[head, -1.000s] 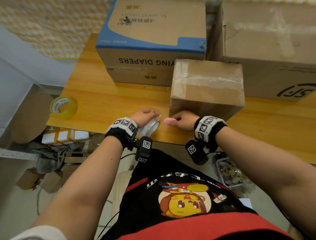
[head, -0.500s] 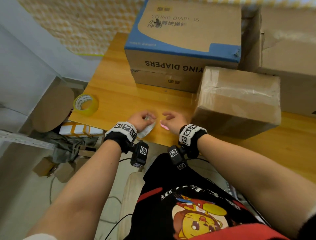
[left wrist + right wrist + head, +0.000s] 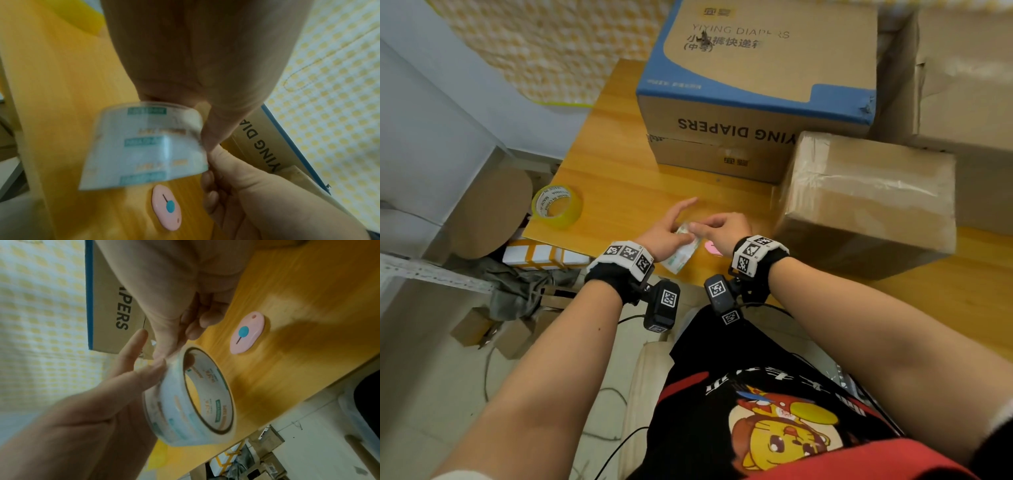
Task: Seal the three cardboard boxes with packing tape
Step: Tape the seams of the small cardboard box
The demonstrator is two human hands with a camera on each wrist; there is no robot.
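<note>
Both hands are on the clear tape roll [image 3: 683, 248] right at the near edge of the table [image 3: 619, 192]. The left hand [image 3: 666, 233] props the roll from outside with fingers mostly straight, thumb looks tucked into the core. The right hand [image 3: 722, 228] pinches at the top rim of the roll [image 3: 189, 395]. My guess is it's picking for the loose tape end, which is why the roll is tipped on edge and steadied like that.

The small box [image 3: 869, 202] sits just right of the hands and already has tape across its top, so it looks done or close to it. Behind it is the diapers box [image 3: 756, 89], stacked on another carton, and a big plain box [image 3: 969, 85] at far right. Can't tell from here whether those are sealed.

Other stuff: a pink cutter [image 3: 246, 335] lies on the table just beside the right hand, easy to grab once a strip is pulled. A yellow roll [image 3: 558, 207] sits unused at the left corner of the table.

The small box crowds the space to the right, so whichever box goes next probably has to be dragged forward first.
</note>
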